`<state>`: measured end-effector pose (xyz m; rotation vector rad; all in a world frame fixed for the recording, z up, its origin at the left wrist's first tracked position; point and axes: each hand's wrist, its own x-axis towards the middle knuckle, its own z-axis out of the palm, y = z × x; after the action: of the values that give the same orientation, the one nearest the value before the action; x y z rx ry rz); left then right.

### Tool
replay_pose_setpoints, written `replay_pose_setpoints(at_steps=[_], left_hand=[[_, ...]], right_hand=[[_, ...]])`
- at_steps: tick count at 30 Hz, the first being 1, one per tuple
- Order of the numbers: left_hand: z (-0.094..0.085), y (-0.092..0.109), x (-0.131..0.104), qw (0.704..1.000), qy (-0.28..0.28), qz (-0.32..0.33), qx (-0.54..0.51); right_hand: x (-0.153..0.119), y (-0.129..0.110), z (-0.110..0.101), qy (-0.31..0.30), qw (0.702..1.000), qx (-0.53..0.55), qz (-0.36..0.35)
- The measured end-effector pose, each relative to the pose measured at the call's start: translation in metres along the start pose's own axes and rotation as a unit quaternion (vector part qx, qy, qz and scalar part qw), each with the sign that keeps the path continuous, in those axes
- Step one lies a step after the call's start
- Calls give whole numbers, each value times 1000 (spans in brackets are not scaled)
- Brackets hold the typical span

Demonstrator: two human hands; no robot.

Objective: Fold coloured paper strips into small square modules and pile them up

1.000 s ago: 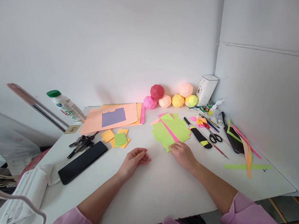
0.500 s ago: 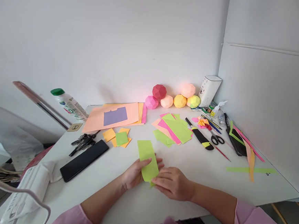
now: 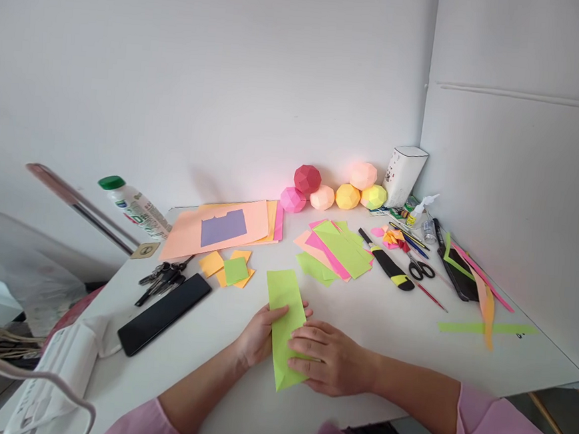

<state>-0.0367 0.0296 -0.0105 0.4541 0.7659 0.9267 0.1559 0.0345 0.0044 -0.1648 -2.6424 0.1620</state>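
A strip of light green paper (image 3: 283,303) is held up between my two hands over the near part of the table, a crease showing at its lower end. My left hand (image 3: 259,331) grips its left side, thumb on top and fingers behind. Across the lower right part lie the fingers of my right hand (image 3: 333,359), with the paper caught between them and the thumb, which is hidden. Beyond the strip are a pile of green, pink and peach paper pieces (image 3: 341,251) and a small green square (image 3: 236,270) on orange squares (image 3: 211,263).
Several faceted paper balls (image 3: 307,179) stand by the wall. On the right lie a cutter knife (image 3: 390,268), scissors (image 3: 421,271), a glue bottle (image 3: 414,217) and paper strips (image 3: 486,328). Leftward are a black phone (image 3: 164,314), keys (image 3: 164,277), a bottle (image 3: 137,208) and coloured sheets (image 3: 182,235).
The lower end of the green paper has unfolded downward, so the strip is longer. My right hand has shifted from pinching its bottom edge to lying over its lower right part.
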Motion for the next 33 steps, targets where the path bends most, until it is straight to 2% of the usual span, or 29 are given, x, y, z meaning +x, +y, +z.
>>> replay_pose_setpoints(at_steps=[3, 6, 8, 11, 15, 22, 26, 30, 33], left_hand=[[2, -1, 0, 1000, -3, 22, 22], [6, -2, -1, 997, -5, 59, 54], [7, -4, -3, 994, -11, 60, 87], [8, -6, -5, 987, -43, 39, 153], [9, -6, -9, 967, -88, 31, 236], [8, 0, -12, 948, -128, -11, 292], [4, -1, -11, 961, -112, -21, 253], [4, -7, -8, 980, -48, 46, 187], [8, -11, -6, 974, -5, 72, 214]], right_hand=[[-3, 2, 3, 24, 996, 69, 48], [-9, 6, 8, 16, 982, 150, 111], [-11, 9, 10, 14, 970, 188, 154], [-9, 12, 8, 72, 955, 196, 212], [-5, 15, 0, 157, 941, 142, 265], [-7, 16, 0, 168, 912, 210, 309], [-7, 15, 1, 143, 896, 250, 338], [-6, 13, 1, 137, 880, 264, 370], [-6, 14, 1, 133, 864, 273, 401]])
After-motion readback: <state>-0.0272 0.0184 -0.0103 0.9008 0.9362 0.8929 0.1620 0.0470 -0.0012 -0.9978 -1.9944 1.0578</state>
